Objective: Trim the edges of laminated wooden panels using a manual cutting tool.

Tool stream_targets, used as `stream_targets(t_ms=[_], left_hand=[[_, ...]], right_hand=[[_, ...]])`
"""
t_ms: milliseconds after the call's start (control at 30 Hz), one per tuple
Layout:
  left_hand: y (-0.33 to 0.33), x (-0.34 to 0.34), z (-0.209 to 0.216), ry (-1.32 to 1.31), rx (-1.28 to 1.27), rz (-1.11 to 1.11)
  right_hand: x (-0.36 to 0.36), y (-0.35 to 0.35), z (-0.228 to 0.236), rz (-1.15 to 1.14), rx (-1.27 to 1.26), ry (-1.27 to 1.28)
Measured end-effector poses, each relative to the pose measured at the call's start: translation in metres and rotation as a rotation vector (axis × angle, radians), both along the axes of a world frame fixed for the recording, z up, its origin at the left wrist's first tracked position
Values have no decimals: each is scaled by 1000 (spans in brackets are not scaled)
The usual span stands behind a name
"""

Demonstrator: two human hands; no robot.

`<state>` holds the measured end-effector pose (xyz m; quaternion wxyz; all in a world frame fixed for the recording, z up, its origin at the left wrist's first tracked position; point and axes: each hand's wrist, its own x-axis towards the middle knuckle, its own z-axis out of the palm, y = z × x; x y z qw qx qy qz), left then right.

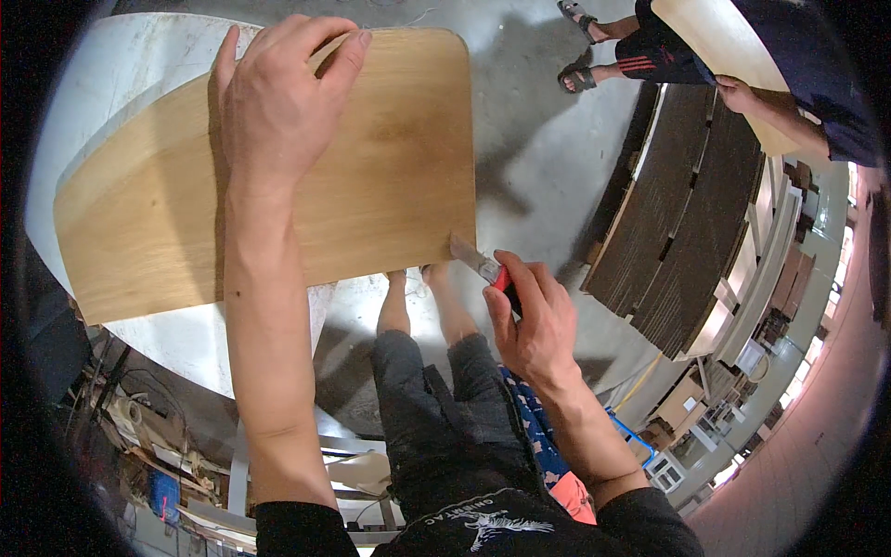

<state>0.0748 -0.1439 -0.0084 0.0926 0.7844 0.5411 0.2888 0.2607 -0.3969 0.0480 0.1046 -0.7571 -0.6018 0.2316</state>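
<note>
A light wooden board (390, 158) with rounded corners lies flat on a white table (130, 74), its right part jutting past the table edge. My left hand (283, 93) is at the board's far edge, fingers bent over it and largely hidden, thumb near the top. In my right hand (534, 320) is a scraper (487, 267) with a flat metal blade and a red and black handle. Its blade tip touches the board's near right corner.
Dark grained panels (687, 213) lie stacked on the right. Beyond them another person's hand (738, 93) holds a pale board (719, 42). Scrap pieces and a blue object (165, 492) are at the lower left. My legs are below the board on the grey floor (548, 186).
</note>
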Motion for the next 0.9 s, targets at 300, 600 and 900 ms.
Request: stream_targets(t_ms=[300, 600, 900], left_hand=[[0, -3, 1, 1, -1, -1], [-1, -3, 5, -13, -20, -16], [0, -4, 13, -64, -23, -36]], right_hand=[[3, 14, 5, 31, -14, 1], [17, 92, -12, 23, 116, -10], [37, 171, -19, 48, 243, -42]])
